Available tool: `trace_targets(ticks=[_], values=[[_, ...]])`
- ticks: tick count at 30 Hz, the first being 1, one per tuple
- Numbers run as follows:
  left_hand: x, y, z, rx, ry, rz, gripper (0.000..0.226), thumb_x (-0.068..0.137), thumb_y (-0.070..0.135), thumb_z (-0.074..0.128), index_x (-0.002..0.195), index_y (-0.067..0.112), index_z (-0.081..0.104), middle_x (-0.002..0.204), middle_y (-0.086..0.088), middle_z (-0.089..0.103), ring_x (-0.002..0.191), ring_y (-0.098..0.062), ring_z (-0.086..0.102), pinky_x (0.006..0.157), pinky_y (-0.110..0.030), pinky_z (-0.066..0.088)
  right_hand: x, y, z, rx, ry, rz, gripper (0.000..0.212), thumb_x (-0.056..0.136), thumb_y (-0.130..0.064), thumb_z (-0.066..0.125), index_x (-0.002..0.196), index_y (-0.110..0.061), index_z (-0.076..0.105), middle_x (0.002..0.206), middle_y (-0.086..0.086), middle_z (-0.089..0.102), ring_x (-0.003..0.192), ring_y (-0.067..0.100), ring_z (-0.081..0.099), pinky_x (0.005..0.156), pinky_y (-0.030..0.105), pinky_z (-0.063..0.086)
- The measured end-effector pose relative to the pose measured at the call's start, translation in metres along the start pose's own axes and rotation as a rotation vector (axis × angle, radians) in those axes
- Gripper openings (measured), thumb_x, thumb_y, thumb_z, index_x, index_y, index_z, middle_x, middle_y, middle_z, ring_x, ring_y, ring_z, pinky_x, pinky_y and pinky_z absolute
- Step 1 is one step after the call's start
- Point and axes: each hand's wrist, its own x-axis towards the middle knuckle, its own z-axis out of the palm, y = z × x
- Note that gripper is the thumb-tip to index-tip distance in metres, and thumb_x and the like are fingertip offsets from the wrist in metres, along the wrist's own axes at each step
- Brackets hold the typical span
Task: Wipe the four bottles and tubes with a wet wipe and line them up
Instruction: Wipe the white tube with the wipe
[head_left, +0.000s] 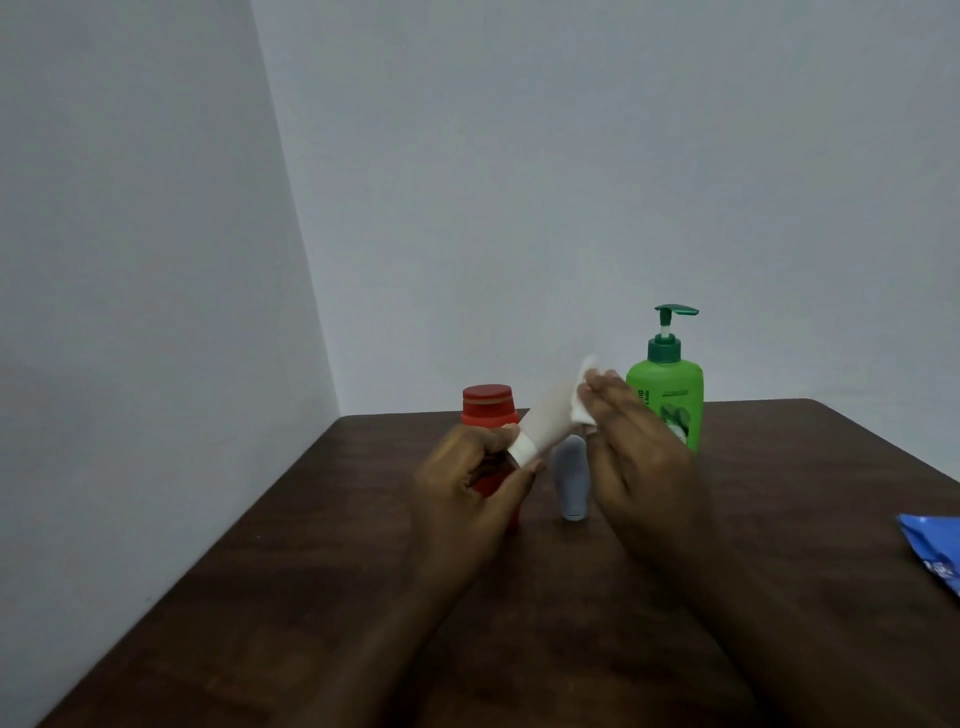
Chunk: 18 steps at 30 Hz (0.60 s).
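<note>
My left hand (470, 480) grips a white tube (545, 421) by its cap end and holds it tilted up to the right, above the table. My right hand (636, 447) presses a white wet wipe (584, 397) against the tube's upper end. Behind my left hand stands a red bottle (488, 408), partly hidden. A small grey-blue tube (570, 478) stands cap down between my hands. A green pump bottle (667, 384) stands upright at the back right, behind my right hand.
The dark wooden table (322, 597) sits in a corner of pale walls, which close off its left and far sides. A blue wet-wipe packet (935, 553) lies at the right edge of view.
</note>
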Motion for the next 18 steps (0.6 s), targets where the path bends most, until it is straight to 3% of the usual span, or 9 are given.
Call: trace_targets(ticks=[4,9,12,15,18], values=[[0.0,0.001,-0.002,-0.015,0.018,-0.028,0.03,0.081,0.015,0.089,0.106,0.016,0.073,0.109,0.005,0.074,0.102,-0.011,0.074,0.085,-0.033,0.063,-0.006,-0.007,0.003,-0.004,-0.042,-0.091,0.05,0.091,-0.004,0.056,0.141,0.0,0.056,0.155,0.012,0.047,0.149,0.021,0.038,0.119,0.041,0.037],[0.004,-0.002,-0.005,-0.151,0.064,-0.224,0.035,0.082,-0.006,0.083,0.103,0.021,0.075,0.1,0.002,0.078,0.094,-0.012,0.076,0.082,-0.036,0.065,-0.011,-0.026,0.014,0.069,-0.208,-0.314,0.05,0.093,-0.005,0.054,0.143,-0.004,0.055,0.156,0.009,0.046,0.152,0.022,0.032,0.118,0.047,0.038],[0.005,0.005,-0.002,-0.294,0.065,-0.299,0.031,0.079,-0.003,0.085,0.106,0.01,0.074,0.097,-0.006,0.079,0.088,-0.012,0.078,0.078,-0.029,0.063,-0.005,-0.014,0.007,0.052,-0.119,-0.207,0.047,0.095,-0.009,0.051,0.141,-0.003,0.056,0.154,0.008,0.048,0.151,0.021,0.035,0.117,0.045,0.039],[0.003,0.012,0.001,-0.268,0.02,-0.256,0.032,0.077,0.003,0.089,0.105,0.009,0.074,0.097,-0.001,0.078,0.088,-0.007,0.077,0.074,-0.02,0.06,-0.003,0.0,-0.001,0.068,-0.01,-0.053,0.047,0.097,-0.009,0.049,0.143,-0.003,0.055,0.156,0.006,0.045,0.15,0.02,0.035,0.12,0.04,0.035],[0.002,0.008,-0.001,-0.21,-0.003,-0.194,0.03,0.078,0.004,0.089,0.104,0.011,0.073,0.106,0.004,0.076,0.098,-0.009,0.076,0.081,-0.025,0.062,-0.004,-0.001,0.0,0.059,0.028,-0.031,0.047,0.096,-0.006,0.052,0.143,-0.001,0.054,0.156,0.008,0.045,0.15,0.021,0.036,0.122,0.038,0.033]])
